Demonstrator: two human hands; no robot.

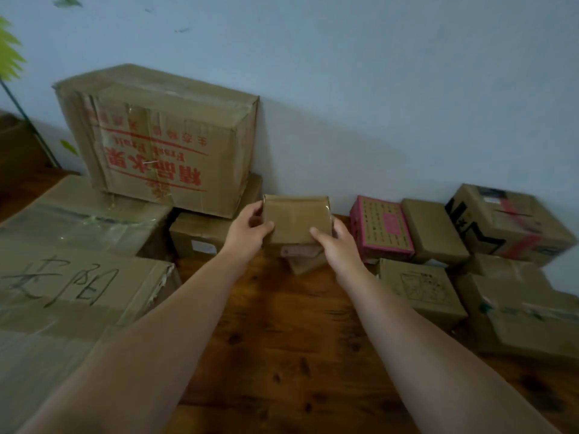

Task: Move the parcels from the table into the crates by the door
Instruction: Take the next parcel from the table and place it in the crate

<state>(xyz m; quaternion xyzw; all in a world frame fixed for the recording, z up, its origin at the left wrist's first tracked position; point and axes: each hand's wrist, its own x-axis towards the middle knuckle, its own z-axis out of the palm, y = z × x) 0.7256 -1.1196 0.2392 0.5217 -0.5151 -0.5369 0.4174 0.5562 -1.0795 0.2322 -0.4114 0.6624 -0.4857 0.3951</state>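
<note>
A small brown cardboard parcel (296,219) sits near the wall at the back of the wooden table (282,324). My left hand (249,231) grips its left side and my right hand (336,245) grips its right side. Under it lies another small parcel (305,258), partly hidden. More parcels stand to the right: a pink box (382,228), a plain brown one (434,230), one with black and red tape (507,223) and a brown one with a drawing (419,288). No crates or door are in view.
A big carton with red print (156,142) rests on other cartons at the back left. A large flat carton with handwriting (62,277) fills the left side. Further boxes (526,314) crowd the right edge. Green plant leaves (9,57) hang at far left.
</note>
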